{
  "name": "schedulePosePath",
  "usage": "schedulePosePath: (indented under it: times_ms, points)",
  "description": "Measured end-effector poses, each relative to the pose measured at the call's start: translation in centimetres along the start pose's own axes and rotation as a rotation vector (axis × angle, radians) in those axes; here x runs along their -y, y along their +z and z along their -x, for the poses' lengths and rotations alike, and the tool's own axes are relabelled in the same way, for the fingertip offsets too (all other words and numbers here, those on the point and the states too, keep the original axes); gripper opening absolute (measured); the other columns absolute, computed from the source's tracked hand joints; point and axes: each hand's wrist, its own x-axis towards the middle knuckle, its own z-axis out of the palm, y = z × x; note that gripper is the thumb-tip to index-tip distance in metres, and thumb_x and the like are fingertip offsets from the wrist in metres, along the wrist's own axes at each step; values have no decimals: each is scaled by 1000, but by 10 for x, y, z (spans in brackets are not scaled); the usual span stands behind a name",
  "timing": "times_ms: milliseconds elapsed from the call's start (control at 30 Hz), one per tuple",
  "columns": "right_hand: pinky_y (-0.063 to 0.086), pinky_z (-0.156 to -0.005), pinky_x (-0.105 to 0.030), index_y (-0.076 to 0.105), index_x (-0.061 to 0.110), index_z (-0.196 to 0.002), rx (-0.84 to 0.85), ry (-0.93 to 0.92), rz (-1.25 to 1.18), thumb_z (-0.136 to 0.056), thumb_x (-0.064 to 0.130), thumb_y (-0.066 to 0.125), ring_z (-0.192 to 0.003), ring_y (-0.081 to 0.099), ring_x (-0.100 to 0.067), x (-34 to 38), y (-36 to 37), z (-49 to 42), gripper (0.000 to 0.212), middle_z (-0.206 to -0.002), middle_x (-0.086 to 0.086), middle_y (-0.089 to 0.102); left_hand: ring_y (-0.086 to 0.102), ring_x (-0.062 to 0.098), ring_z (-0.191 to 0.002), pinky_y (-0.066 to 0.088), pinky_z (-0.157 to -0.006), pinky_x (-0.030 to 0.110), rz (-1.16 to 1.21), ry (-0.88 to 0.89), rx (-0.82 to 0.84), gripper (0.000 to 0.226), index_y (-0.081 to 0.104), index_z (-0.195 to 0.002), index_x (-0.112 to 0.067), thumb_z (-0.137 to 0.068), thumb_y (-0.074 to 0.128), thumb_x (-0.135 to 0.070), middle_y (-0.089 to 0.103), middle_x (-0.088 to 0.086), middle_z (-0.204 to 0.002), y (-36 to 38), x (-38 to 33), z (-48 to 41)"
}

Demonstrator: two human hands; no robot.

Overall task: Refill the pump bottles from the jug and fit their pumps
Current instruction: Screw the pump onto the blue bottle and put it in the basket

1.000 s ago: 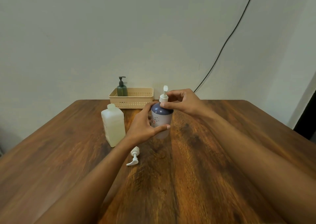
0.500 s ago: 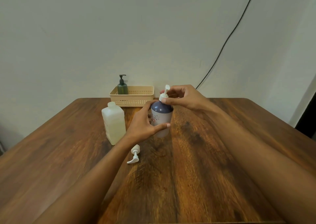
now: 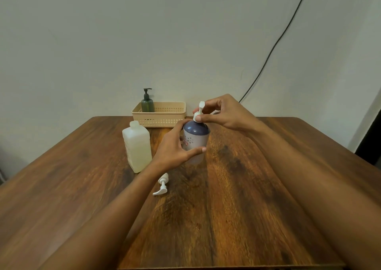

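Note:
A pump bottle (image 3: 195, 139) with a dark blue shoulder and pale body stands upright mid-table. My left hand (image 3: 172, 150) wraps around its body from the left. My right hand (image 3: 221, 113) pinches the white pump (image 3: 199, 113) at the bottle's neck, nozzle pointing up. To the left stands the translucent white jug (image 3: 137, 147), uncapped, holding pale liquid. A loose white pump (image 3: 161, 184) lies on the table near my left wrist. A dark green pump bottle (image 3: 147, 103) stands in the beige basket (image 3: 162, 116) at the back.
The wooden table (image 3: 247, 197) stretches wide to the right and toward me. A black cable (image 3: 274, 47) runs down the wall behind. The basket sits against the wall at the table's far edge.
My right hand's fingers have shifted slightly around the pump collar on the bottle. The left hand keeps its hold. The view has tilted a little.

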Motion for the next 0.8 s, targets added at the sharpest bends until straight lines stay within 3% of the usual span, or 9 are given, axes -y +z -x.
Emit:
schedulePosePath:
  times_ms: [167, 400, 500, 600, 700, 800]
  points:
    - [56, -73, -15, 85, 12, -104, -108, 30, -24, -80, 34, 95, -83, 77, -3, -4, 9, 1, 33, -93, 3, 84, 58, 5, -122, 50, -93, 15, 16, 13, 1, 97, 42, -150, -28, -70, 78, -69, 59, -9, -142, -1, -3, 3]
    - [54, -67, -10, 82, 18, -96, -114, 88, -53, -79, 37, 95, -79, 74, 3, -7, 17, 1, 29, -85, 9, 81, 58, 6, -124, 49, -95, 15, 35, 9, 10, 98, 42, -151, -26, -70, 78, -68, 59, -7, -142, 0, -1, 7]
    - [55, -80, -8, 82, 23, -114, 8, 84, -121, -88, 31, 89, -96, 75, 5, -5, 10, 2, 28, -99, 14, 83, 57, -1, -120, 49, -94, 13, 34, -4, 8, 97, 42, -150, -29, -69, 78, -69, 59, -11, -141, -1, -3, 6]
    - [58, -100, -21, 77, 21, -132, 149, 77, -192, -96, 25, 83, -121, 73, -6, -4, 2, 3, 36, -122, 10, 81, 53, -17, -117, 47, -91, 6, 56, -1, 3, 97, 41, -152, -31, -71, 81, -66, 55, -25, -134, -3, -4, 4]
    - [60, -100, -26, 78, 13, -130, 87, 68, -180, -94, 22, 85, -119, 75, -8, -5, 5, 2, 38, -121, 8, 82, 53, -18, -117, 46, -90, 4, 56, -6, -6, 98, 40, -152, -31, -71, 82, -67, 55, -24, -134, -4, -5, 3]
    - [62, -100, -31, 81, 15, -125, -59, 84, -129, -84, 26, 93, -109, 78, -6, -2, 12, 3, 44, -108, 8, 84, 57, -8, -119, 52, -92, 12, 53, -3, -16, 95, 42, -149, -34, -70, 81, -70, 57, -22, -134, -4, -6, 1]
